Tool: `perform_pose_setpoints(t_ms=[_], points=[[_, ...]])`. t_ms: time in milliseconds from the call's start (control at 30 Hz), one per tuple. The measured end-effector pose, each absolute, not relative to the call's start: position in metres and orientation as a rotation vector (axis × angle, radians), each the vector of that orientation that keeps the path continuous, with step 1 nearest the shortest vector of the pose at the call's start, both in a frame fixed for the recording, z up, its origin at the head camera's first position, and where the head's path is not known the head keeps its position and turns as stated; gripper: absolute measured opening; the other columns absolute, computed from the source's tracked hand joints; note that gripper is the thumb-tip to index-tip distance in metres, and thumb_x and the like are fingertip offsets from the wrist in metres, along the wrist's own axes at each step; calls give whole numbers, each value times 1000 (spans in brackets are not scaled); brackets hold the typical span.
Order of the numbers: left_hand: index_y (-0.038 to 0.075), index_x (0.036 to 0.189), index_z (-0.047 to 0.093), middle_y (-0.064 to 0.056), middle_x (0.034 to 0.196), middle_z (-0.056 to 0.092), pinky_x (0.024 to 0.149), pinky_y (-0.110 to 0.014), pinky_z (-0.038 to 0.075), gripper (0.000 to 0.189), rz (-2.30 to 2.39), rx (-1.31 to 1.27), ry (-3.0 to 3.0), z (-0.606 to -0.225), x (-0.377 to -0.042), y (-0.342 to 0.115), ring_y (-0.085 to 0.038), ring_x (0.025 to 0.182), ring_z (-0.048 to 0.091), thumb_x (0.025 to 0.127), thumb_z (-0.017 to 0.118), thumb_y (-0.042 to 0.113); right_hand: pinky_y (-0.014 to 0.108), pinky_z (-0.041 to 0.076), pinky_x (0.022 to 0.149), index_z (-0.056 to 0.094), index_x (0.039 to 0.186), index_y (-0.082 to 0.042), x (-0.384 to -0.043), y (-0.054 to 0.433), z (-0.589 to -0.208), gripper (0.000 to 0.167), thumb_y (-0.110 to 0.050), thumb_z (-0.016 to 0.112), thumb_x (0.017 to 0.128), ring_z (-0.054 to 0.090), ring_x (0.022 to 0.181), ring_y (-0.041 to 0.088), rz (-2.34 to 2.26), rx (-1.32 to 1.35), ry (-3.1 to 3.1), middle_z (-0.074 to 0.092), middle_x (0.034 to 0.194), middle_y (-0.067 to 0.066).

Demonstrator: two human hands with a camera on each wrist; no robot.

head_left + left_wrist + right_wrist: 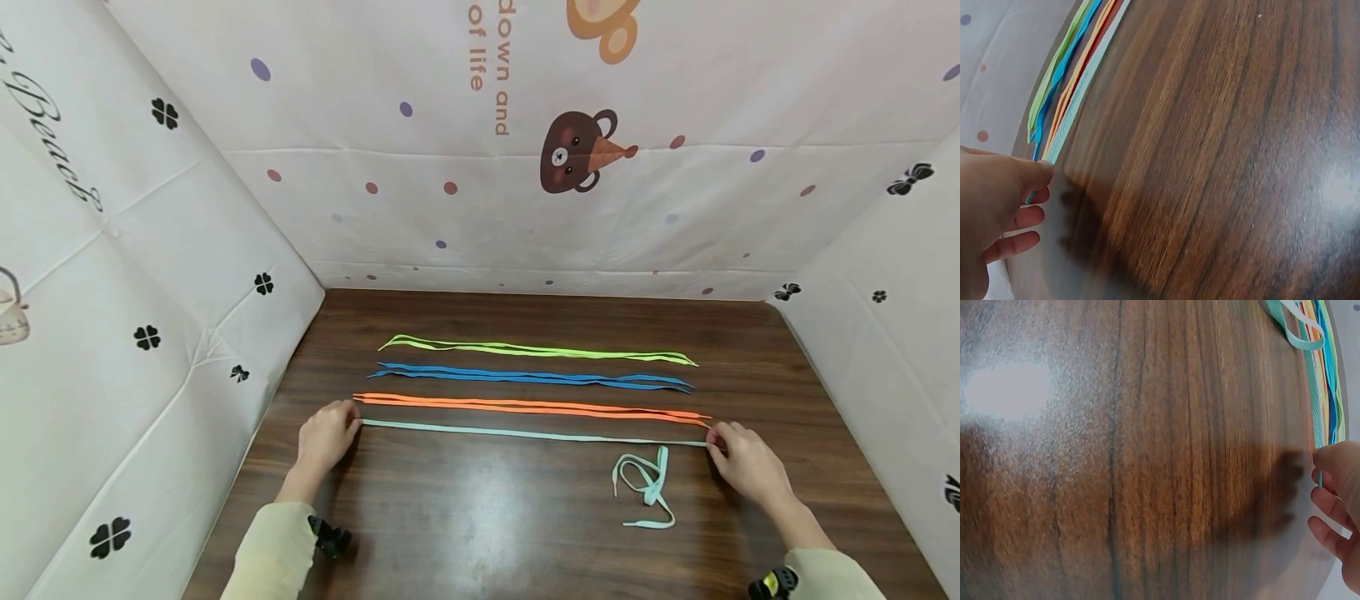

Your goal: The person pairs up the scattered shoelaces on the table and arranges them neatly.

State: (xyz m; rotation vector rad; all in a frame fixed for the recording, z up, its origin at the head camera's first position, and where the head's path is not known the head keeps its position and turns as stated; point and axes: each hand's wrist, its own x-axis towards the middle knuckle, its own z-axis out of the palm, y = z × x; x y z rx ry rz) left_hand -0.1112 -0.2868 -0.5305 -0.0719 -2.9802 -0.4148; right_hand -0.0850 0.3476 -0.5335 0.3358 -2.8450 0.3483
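A flat mint-green shoelace is stretched straight from side to side, just in front of the orange laces. My left hand pinches its left end between thumb and forefinger; in the left wrist view the lace runs up and away from the fingertips. At the other end my right hand pinches the lace, with a short tip showing below the thumb in the right wrist view. A second mint-green shoelace lies loosely looped on the table, left of the right hand.
Behind the stretched lace lie parallel pairs of orange laces, blue laces and yellow-green laces. The brown wood-grain table is bordered by white printed sheets at the back and both sides.
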Motion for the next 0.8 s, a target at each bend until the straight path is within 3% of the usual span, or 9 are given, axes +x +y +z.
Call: perform_pose_setpoints(t_ms=[800], points=[[15,74,60,0,74,54,52,-39,44,13,-397,-72,-2990,-535,-114,-275,-19,64,56,76,74,15,34,37,51,56,75,-9,-83,350,-535,17,-3,71,70,45,61,18,377,277,-2910,50,72,4]])
